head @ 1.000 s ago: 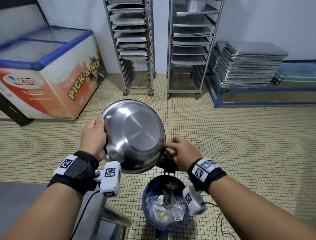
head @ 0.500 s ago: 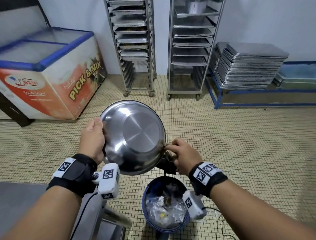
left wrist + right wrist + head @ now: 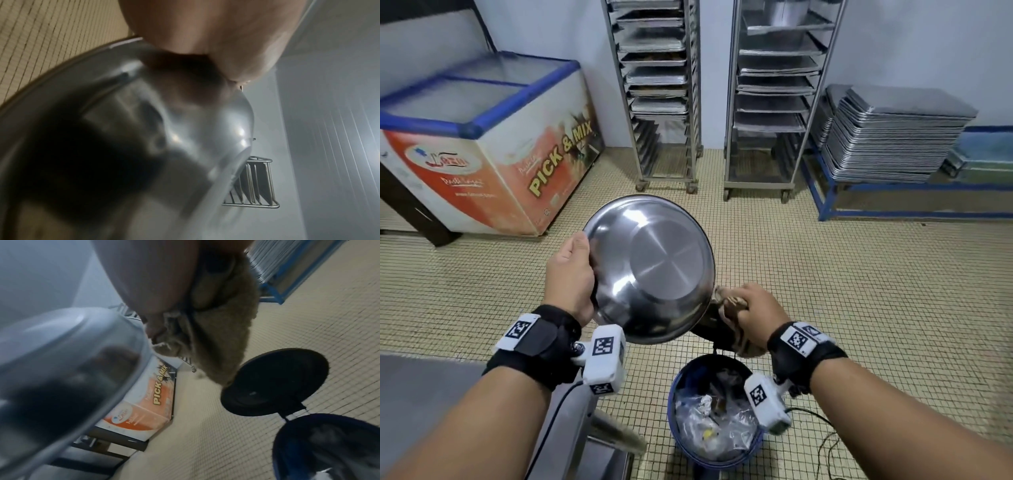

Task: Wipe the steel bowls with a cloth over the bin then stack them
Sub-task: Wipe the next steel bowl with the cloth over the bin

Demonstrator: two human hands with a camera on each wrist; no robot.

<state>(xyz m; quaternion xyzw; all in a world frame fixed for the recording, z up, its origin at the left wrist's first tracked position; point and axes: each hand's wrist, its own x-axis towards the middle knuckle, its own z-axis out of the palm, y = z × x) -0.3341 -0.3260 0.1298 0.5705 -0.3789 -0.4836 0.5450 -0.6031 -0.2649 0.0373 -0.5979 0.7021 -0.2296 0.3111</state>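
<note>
head view looks down from above; both wrist views sit close, sharing the bowl [image 3: 650, 270].

Steel bowl and cloth above the open bin

The shiny steel bowl [image 3: 650, 270] is tilted, underside up — a bunched brown cloth [image 3: 729, 308] touches its right rim, above the blue bin [image 3: 674, 411] holding rubbish.

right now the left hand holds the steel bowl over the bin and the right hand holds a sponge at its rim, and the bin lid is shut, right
Not quite: the bin lid is open, as the right wrist view shows. The rest holds: the left hand holds the steel bowl, the right hand a sponge-like cloth at its rim.
</note>
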